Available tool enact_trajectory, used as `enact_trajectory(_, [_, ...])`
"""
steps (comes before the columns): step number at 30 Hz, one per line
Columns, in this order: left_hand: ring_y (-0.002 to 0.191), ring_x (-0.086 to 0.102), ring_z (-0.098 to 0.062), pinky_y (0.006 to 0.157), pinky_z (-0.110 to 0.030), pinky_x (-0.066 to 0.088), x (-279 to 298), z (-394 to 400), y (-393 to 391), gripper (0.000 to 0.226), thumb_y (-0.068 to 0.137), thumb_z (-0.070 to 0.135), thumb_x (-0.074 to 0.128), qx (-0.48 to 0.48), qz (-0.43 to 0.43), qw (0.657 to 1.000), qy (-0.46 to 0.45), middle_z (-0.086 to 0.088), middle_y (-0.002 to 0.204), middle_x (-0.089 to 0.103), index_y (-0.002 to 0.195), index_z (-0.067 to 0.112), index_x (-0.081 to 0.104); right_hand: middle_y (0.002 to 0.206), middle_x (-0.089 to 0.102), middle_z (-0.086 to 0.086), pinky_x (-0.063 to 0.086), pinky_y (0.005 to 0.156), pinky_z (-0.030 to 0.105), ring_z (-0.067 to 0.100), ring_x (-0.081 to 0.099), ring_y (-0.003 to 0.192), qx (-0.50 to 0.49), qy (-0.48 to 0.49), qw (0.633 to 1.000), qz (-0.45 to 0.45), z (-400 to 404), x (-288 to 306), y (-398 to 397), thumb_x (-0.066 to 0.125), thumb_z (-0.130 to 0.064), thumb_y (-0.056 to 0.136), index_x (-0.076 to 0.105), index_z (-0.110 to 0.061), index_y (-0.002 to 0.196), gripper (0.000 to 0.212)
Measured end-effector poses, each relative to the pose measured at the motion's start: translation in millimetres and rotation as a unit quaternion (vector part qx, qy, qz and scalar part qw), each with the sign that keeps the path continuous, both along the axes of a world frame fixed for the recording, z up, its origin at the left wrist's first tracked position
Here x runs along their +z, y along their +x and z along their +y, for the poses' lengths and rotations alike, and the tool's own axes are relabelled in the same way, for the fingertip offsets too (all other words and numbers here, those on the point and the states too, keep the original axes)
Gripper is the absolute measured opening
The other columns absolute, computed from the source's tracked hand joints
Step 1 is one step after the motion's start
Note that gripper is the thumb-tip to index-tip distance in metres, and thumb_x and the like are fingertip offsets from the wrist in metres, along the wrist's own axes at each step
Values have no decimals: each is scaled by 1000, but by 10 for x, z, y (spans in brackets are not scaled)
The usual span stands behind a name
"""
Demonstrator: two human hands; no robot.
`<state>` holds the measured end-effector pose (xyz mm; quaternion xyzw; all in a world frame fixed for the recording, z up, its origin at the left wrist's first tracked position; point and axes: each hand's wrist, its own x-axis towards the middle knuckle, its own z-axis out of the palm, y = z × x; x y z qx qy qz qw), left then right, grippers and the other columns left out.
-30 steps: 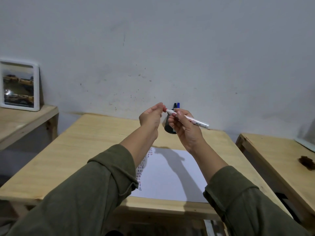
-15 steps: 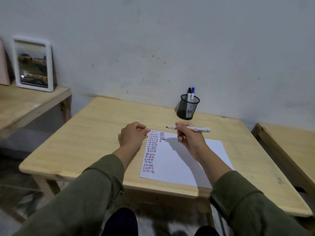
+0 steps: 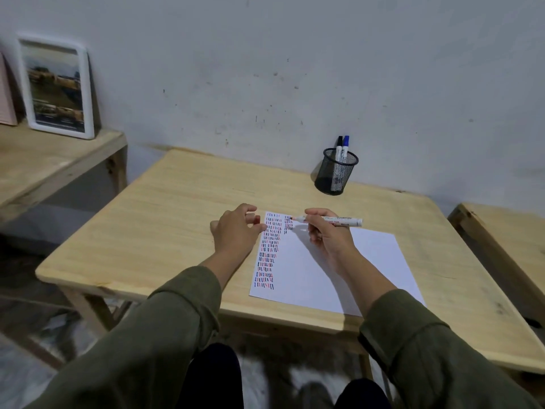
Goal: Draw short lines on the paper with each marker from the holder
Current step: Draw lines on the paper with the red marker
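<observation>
marker (image 3: 327, 221) pinched in the right hand (image 3: 330, 240), red tip at the second column of dashes near the top of the paper (image 3: 339, 267); left hand (image 3: 236, 231) loosely curled, holding nothing, fingertips at the sheet's left edge; press that edge flat, keep strokes short and level; two markers wait in the holder (image 3: 336, 172).

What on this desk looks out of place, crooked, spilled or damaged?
Nothing stands out. The paper lies flat, the holder stands upright, and the right hand holds the marker tip at the rows of short lines. The left hand steadies the paper's edge.
</observation>
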<state>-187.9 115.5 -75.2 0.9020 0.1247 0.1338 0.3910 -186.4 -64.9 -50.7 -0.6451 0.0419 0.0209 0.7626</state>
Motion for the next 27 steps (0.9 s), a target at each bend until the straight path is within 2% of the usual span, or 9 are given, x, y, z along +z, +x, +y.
enact_trajectory(3, [119,52,-16,89,-33,25,-15,17,-2,47,78,43,69,-10,3,1000,5,11,109,71,121,27,56,50,47,-2,31,46,15,6,38,43,-14,-13,1000,3,36,-57,7,62,1,83,67,-11,80,13])
enact_trajectory(5, [124,47,-16,95,-35,27,-24,33,-8,54,78,49,67,-17,8,1000,17,10,117,68,125,26,53,53,45,-1,31,45,14,7,37,45,-27,-54,998,2,60,-72,14,63,-3,83,68,-11,83,9])
enact_trajectory(11, [136,35,-16,110,-45,19,-72,43,-95,75,70,71,58,-12,51,988,147,4,136,54,130,26,52,56,52,-2,34,51,22,10,41,50,-49,-135,990,9,101,-111,62,61,-21,87,66,-17,78,12])
enact_trajectory(15, [139,31,-16,112,-49,13,-85,38,-91,79,70,72,57,-8,56,986,154,7,142,49,132,23,52,60,56,-4,36,56,24,11,46,56,-59,-143,988,-3,89,-158,81,62,-23,84,67,-19,76,10])
enact_trajectory(27, [139,30,-16,113,-50,12,-65,34,-93,80,68,71,59,-7,60,987,152,7,145,47,132,23,53,63,58,-4,38,59,23,9,50,59,-48,-173,984,-18,79,-167,53,61,-24,85,68,-20,76,12])
